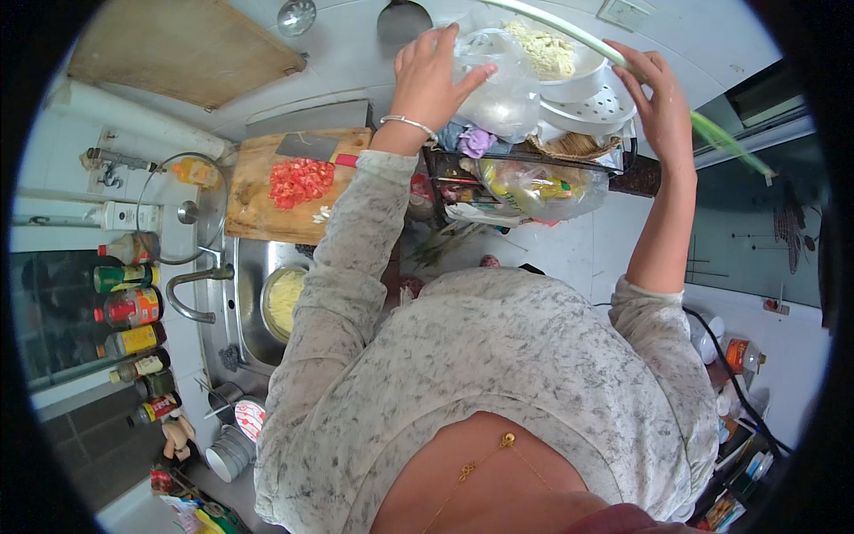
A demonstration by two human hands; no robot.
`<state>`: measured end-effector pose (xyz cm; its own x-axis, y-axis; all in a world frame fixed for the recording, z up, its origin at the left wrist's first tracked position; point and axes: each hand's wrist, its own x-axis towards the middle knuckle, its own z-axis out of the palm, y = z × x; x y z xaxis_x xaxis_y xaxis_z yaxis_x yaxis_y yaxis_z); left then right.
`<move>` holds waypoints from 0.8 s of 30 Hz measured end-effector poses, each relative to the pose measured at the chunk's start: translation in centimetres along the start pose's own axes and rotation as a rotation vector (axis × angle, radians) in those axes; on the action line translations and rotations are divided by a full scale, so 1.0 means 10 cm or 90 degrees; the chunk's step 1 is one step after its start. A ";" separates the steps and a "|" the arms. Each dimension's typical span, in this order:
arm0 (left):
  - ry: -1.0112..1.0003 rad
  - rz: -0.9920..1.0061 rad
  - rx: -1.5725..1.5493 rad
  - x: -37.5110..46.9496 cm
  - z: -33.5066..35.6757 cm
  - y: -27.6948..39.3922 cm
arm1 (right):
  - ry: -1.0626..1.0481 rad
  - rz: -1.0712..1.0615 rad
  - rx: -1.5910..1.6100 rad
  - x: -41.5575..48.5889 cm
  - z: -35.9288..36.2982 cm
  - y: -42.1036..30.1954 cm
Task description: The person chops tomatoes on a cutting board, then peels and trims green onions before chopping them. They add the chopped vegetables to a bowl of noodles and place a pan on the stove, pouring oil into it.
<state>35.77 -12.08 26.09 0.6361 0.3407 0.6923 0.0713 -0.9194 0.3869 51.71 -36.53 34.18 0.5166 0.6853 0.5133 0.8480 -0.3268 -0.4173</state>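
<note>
My right hand grips a long green onion stalk, pale at one end and green at the other. At a clear plastic bag on the rack, my left hand has its fingers spread; whether it holds the bag is unclear. Noodles lie in a white bowl just behind the bag, above a white perforated tray. On a wooden cutting board to the left are chopped tomatoes, small white pieces and a cleaver with a red handle.
A metal sink holds a bowl of pale yellow shreds, with a curved faucet beside it. Sauce bottles line the far left. Below the bag stands a dark rack with more bagged goods. Green stalks lie lower down.
</note>
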 end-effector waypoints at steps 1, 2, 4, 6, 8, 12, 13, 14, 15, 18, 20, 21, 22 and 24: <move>-0.057 -0.019 0.000 0.01 0.08 0.07 | -0.018 -0.005 -0.065 0.08 -0.02 0.21; -0.113 -0.041 0.002 0.00 0.15 0.13 | -0.023 -0.009 -0.095 0.17 0.00 0.41; -0.136 0.031 0.000 -0.16 0.30 0.19 | -0.035 -0.025 -0.153 0.36 0.11 0.76; -0.135 0.079 -0.044 -0.32 0.46 0.29 | -0.066 -0.016 -0.132 0.53 0.28 1.08; -0.205 0.076 -0.037 -0.45 0.53 0.49 | -0.093 -0.019 -0.142 0.71 0.51 1.32; -0.225 0.073 -0.086 -0.58 0.52 0.72 | -0.107 -0.087 -0.161 0.88 0.81 1.42; -0.219 0.071 -0.111 -0.56 0.50 0.73 | -0.101 -0.113 -0.146 0.88 0.86 1.37; -0.171 0.013 -0.111 -0.52 0.46 0.73 | -0.096 -0.158 -0.106 0.88 0.90 1.31; -0.127 -0.045 -0.104 -0.46 0.38 0.72 | -0.089 -0.202 -0.061 0.87 0.93 1.08; -0.048 -0.172 -0.075 -0.40 0.35 0.41 | -0.170 -0.397 0.150 0.67 1.22 0.37; -0.102 -0.236 0.005 -0.38 0.39 0.15 | -0.198 -0.432 0.092 0.52 1.31 0.24; -0.170 -0.263 0.086 -0.38 0.38 0.01 | -0.230 -0.432 -0.018 0.48 1.28 0.23; -0.239 -0.291 0.170 -0.37 0.36 -0.05 | -0.224 -0.408 -0.020 0.47 1.23 0.25; -0.247 -0.257 0.234 -0.24 0.35 -0.04 | -0.210 -0.355 -0.021 0.44 1.06 0.35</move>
<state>36.89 -13.22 22.12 0.7298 0.6395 0.2419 0.5751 -0.7655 0.2887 55.67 -27.75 27.07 -0.0617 0.9200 0.3869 0.9845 0.1200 -0.1282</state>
